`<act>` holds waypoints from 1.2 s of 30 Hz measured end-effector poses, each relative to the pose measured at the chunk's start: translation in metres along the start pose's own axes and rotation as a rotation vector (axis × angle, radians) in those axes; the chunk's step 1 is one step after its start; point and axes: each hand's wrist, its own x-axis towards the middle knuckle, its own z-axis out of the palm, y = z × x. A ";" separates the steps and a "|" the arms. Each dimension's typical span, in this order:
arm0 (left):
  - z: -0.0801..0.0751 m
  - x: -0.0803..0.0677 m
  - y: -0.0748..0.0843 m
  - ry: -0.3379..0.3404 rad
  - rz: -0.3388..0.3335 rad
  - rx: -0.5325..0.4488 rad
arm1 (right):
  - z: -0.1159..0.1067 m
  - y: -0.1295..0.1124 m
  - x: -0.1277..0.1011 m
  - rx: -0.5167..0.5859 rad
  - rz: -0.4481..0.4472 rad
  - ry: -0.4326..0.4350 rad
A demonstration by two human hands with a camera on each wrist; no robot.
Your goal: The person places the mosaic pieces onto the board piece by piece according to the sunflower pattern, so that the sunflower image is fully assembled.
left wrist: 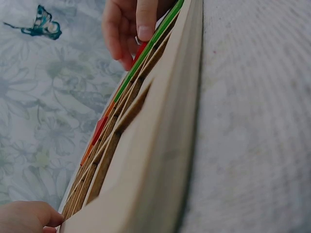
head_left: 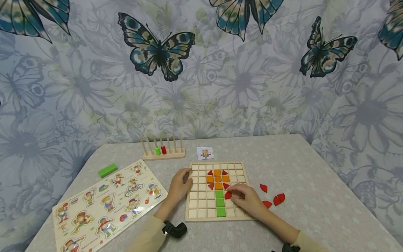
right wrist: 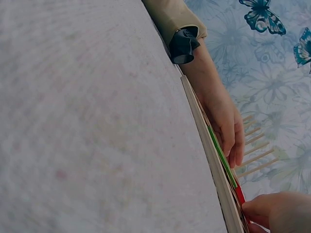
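A wooden grid board (head_left: 202,212) lies in front of me. My left hand (head_left: 180,184) holds its left edge, index finger and thumb at the rim. With thumb and fingers, my right hand (head_left: 247,198) pinches a red leaf-shaped piece (head_left: 228,195) over the cell right of the top green square (head_left: 219,194). Two more green squares run below that one in a column. Above it, orange squares (head_left: 217,172) surround an orange round piece (head_left: 218,179), with red triangular pieces (head_left: 210,173) at the corners. The right wrist view shows the thumb (right wrist: 257,206) against the red piece.
Several loose red pieces (head_left: 263,188) lie right of the board. A small pattern card (head_left: 205,153) is behind it. Farther left stand a peg rack (head_left: 165,154) with green and red beads, a green block (head_left: 107,170) and a large picture puzzle board (head_left: 94,224).
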 end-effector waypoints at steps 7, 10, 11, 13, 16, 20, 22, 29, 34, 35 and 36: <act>0.000 0.000 0.000 -0.006 -0.016 0.007 | -0.001 -0.001 0.001 0.029 -0.005 0.002; 0.000 0.000 0.000 -0.003 -0.016 0.006 | -0.001 0.000 0.002 0.040 -0.001 0.003; 0.000 0.000 0.000 -0.004 -0.017 0.003 | -0.001 0.000 0.002 0.047 0.000 0.004; 0.001 0.000 0.000 -0.003 -0.014 0.005 | -0.001 0.001 0.002 0.055 -0.003 0.011; 0.001 0.001 0.000 -0.003 -0.011 0.004 | -0.001 0.001 0.003 0.061 -0.013 0.018; 0.002 0.001 -0.001 0.001 -0.010 -0.001 | -0.001 0.003 0.003 0.049 -0.017 0.016; 0.002 0.002 -0.002 0.000 -0.009 0.001 | -0.002 0.004 0.003 0.053 -0.017 0.022; 0.003 0.000 -0.002 0.002 -0.012 -0.001 | -0.013 0.008 -0.001 0.006 -0.055 0.130; 0.002 0.000 -0.001 -0.003 -0.025 -0.004 | -0.032 0.014 -0.006 -0.116 0.019 0.235; 0.001 0.000 -0.001 -0.004 -0.027 -0.003 | -0.036 0.016 -0.008 -0.144 0.042 0.249; 0.000 0.000 -0.001 -0.005 -0.030 -0.001 | -0.040 0.018 -0.010 -0.173 0.063 0.261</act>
